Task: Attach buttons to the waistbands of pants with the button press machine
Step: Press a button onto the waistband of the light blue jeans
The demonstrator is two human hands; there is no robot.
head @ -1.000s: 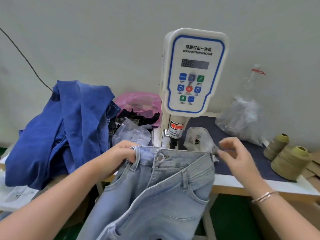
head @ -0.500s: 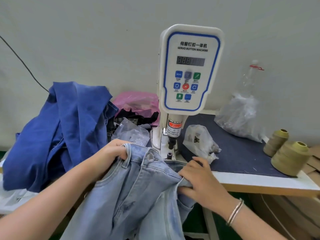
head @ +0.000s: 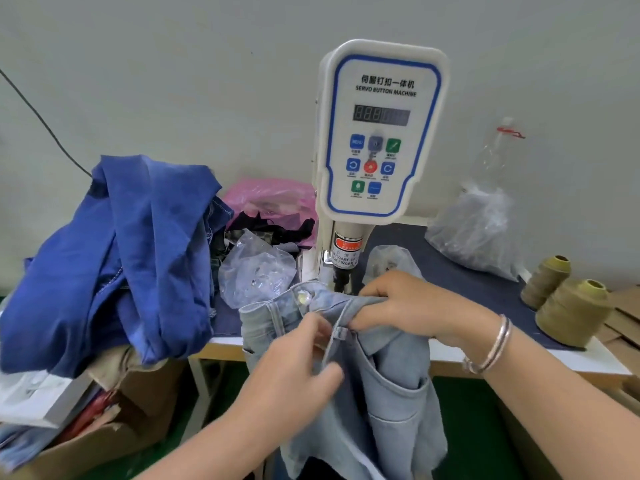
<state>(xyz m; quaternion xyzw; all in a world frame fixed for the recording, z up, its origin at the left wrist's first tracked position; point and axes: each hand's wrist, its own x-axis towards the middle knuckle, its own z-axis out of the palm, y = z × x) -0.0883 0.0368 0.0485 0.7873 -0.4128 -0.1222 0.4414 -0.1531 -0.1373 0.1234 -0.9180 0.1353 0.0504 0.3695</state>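
Note:
Light blue jeans (head: pixel 391 386) hang over the table's front edge, bunched at the waistband just below the white servo button machine (head: pixel 377 133). A metal button (head: pixel 304 298) shows on the waistband, left of the machine's press head (head: pixel 341 271). My right hand (head: pixel 408 306) grips the folded waistband close to the press head. My left hand (head: pixel 298 362) pinches the denim lower down, by a belt loop. The machine's lower die is hidden behind the fabric.
A pile of dark blue jeans (head: pixel 117 258) fills the table's left side. Clear plastic bags (head: pixel 256 271) and a pink bag (head: pixel 270 199) lie behind. A larger bag (head: pixel 478 230) and two olive thread cones (head: pixel 571 311) stand right. Cardboard boxes (head: pixel 114 431) sit below left.
The jeans went from spread flat between both hands to folded and bunched. My right hand came in from the right onto the waistband; my left hand moved from the left corner toward the middle.

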